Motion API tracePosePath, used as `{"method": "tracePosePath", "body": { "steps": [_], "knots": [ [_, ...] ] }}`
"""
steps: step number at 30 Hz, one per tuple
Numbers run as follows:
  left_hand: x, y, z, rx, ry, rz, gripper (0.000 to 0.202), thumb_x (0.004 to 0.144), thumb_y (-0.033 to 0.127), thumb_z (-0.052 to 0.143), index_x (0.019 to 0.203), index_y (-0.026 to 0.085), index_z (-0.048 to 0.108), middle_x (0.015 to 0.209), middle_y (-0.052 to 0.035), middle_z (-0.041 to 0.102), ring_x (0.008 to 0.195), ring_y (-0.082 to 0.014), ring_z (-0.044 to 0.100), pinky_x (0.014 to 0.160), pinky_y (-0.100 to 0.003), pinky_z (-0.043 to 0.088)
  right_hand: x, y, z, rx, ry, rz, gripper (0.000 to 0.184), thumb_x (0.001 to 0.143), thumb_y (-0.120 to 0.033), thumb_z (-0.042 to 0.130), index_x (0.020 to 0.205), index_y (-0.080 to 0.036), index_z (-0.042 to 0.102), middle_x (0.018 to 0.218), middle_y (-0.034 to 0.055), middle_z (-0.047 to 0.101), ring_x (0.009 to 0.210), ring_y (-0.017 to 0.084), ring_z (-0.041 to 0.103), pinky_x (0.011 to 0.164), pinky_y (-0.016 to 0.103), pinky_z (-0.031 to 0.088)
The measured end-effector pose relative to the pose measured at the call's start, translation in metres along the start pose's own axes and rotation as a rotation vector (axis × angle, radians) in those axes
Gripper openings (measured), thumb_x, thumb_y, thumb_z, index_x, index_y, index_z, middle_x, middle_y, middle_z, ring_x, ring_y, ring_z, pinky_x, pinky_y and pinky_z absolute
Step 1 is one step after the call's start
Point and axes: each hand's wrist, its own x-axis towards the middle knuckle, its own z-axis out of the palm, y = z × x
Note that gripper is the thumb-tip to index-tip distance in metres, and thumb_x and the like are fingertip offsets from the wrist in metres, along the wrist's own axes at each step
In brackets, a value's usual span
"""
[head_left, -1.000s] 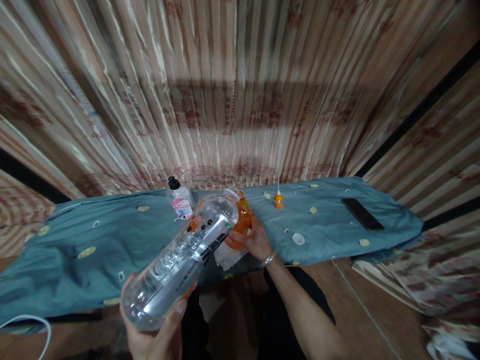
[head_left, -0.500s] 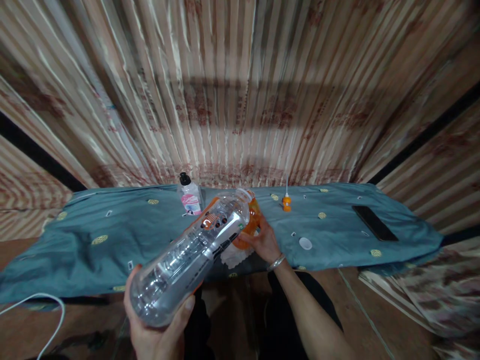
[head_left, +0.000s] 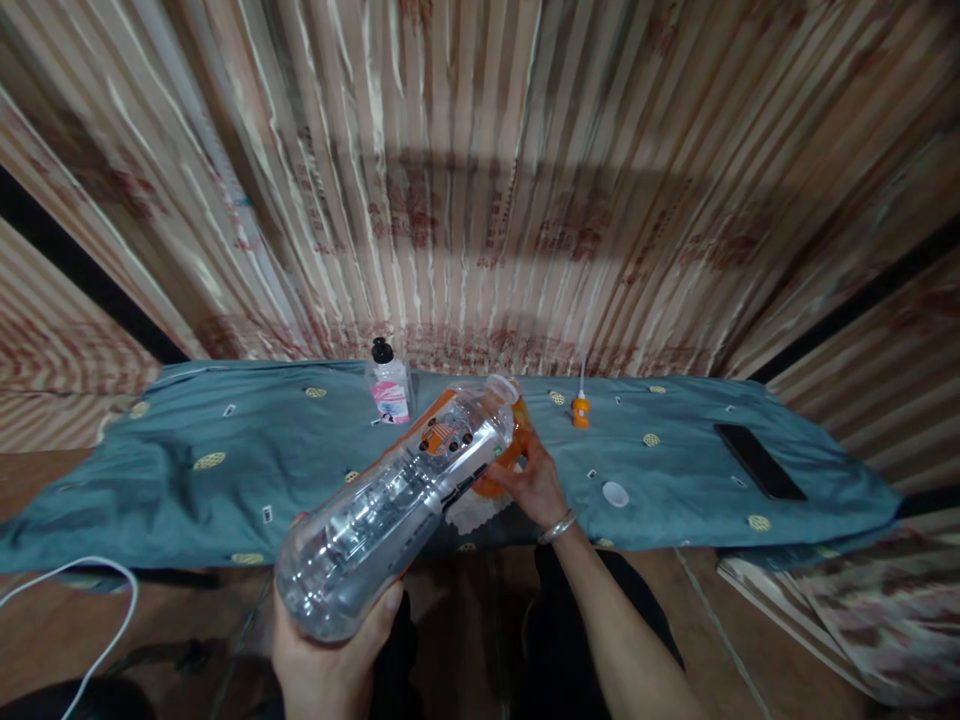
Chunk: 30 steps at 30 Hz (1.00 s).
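My left hand [head_left: 330, 650] is wrapped round the base of a large clear plastic bottle [head_left: 390, 510] with an orange and silver label. The bottle lies tilted, its open neck up and to the right. My right hand [head_left: 534, 485], with a silver bangle at the wrist, grips an orange see-through bottle [head_left: 491, 485] behind the big one's neck. Much of the orange bottle is hidden, and whether liquid flows between the two I cannot tell. Under it lies a whitish scalloped piece [head_left: 474, 515]. To the right rest an orange spray pump head [head_left: 580, 410] with its tube and a white round cap [head_left: 616, 494].
A clear bottle [head_left: 390, 388] with a black cap and pink label stands at the back left. A dark phone [head_left: 759, 462] lies on the right of the teal cloth-covered table [head_left: 675, 500]. A striped curtain [head_left: 480, 200] hangs behind, and a white cable [head_left: 127, 590] loops at lower left.
The whole view has shifted slightly, with most things now a little further right. Both hands keep hold of their bottles, and the large bottle stays tilted.
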Motion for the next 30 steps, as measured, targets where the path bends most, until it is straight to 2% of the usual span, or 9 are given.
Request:
{"method": "tracePosePath", "body": {
  "steps": [7,12,15,19,22,24,28,30],
  "knots": [
    [0.004,-0.003,0.0,0.031,0.013,0.063,0.097,0.048,0.038,0.103,0.135,0.02,0.062,0.119,-0.0115,0.074,0.095,-0.0292,0.075,0.09,-0.046,0.064,0.001,-0.003,0.0,0.0,-0.007,0.003,0.074,0.069,-0.05,0.089,0.134,-0.025,0.063,0.127,0.0092,0.078,0.116,0.033,0.073,0.105,0.051,0.059],
    [0.006,-0.005,0.003,0.038,0.025,0.135,0.093,0.048,0.043,0.102,0.13,0.02,0.064,0.119,-0.0115,0.073,0.095,-0.0286,0.074,0.09,-0.047,0.064,0.001,-0.002,0.0,-0.015,-0.015,0.019,0.078,0.068,-0.047,0.087,0.138,-0.023,0.062,0.129,0.0106,0.078,0.118,0.034,0.073,0.106,0.052,0.058],
    [0.007,-0.004,0.005,0.069,-0.009,0.198,0.085,0.052,0.044,0.1,0.126,0.019,0.066,0.115,-0.0113,0.073,0.091,-0.0268,0.073,0.089,-0.046,0.063,0.001,0.0,0.0,-0.033,-0.003,-0.001,0.076,0.07,-0.047,0.085,0.138,-0.024,0.062,0.129,0.0099,0.078,0.117,0.034,0.074,0.104,0.052,0.059],
    [0.013,-0.002,0.003,0.102,-0.034,0.247,0.081,0.055,0.047,0.098,0.124,0.019,0.068,0.114,-0.013,0.074,0.092,-0.0293,0.074,0.085,-0.046,0.064,0.001,0.002,0.001,-0.037,-0.002,-0.018,0.077,0.071,-0.048,0.085,0.14,-0.023,0.062,0.129,0.0101,0.078,0.118,0.034,0.074,0.102,0.051,0.061],
    [0.021,-0.001,-0.001,0.132,-0.123,0.233,0.082,0.05,0.047,0.1,0.122,0.019,0.07,0.108,-0.0126,0.075,0.087,-0.0306,0.075,0.08,-0.046,0.066,0.001,0.004,0.001,-0.058,0.013,-0.026,0.075,0.07,-0.049,0.085,0.138,-0.024,0.064,0.128,0.0095,0.079,0.118,0.034,0.074,0.102,0.051,0.061],
    [0.024,0.0,-0.003,0.157,-0.176,0.245,0.082,0.047,0.045,0.101,0.118,0.019,0.071,0.106,-0.0126,0.076,0.089,-0.0322,0.075,0.081,-0.047,0.066,0.002,0.004,0.0,-0.065,0.013,-0.026,0.073,0.07,-0.049,0.085,0.136,-0.025,0.065,0.128,0.0087,0.079,0.117,0.033,0.075,0.102,0.05,0.061],
    [0.021,-0.002,-0.004,0.165,-0.069,0.291,0.082,0.051,0.047,0.098,0.123,0.018,0.069,0.115,-0.0145,0.075,0.101,-0.0338,0.074,0.089,-0.048,0.064,0.001,0.003,0.0,-0.042,-0.004,-0.003,0.075,0.07,-0.049,0.086,0.137,-0.023,0.063,0.125,0.0099,0.08,0.113,0.033,0.076,0.102,0.051,0.061],
    [0.019,-0.005,-0.005,0.179,-0.082,0.289,0.085,0.05,0.044,0.099,0.125,0.018,0.068,0.116,-0.0154,0.074,0.101,-0.0341,0.074,0.089,-0.049,0.064,0.002,0.003,0.0,-0.031,-0.012,-0.01,0.073,0.071,-0.047,0.086,0.136,-0.024,0.063,0.124,0.0084,0.08,0.112,0.032,0.076,0.101,0.049,0.061]
  ]
}}
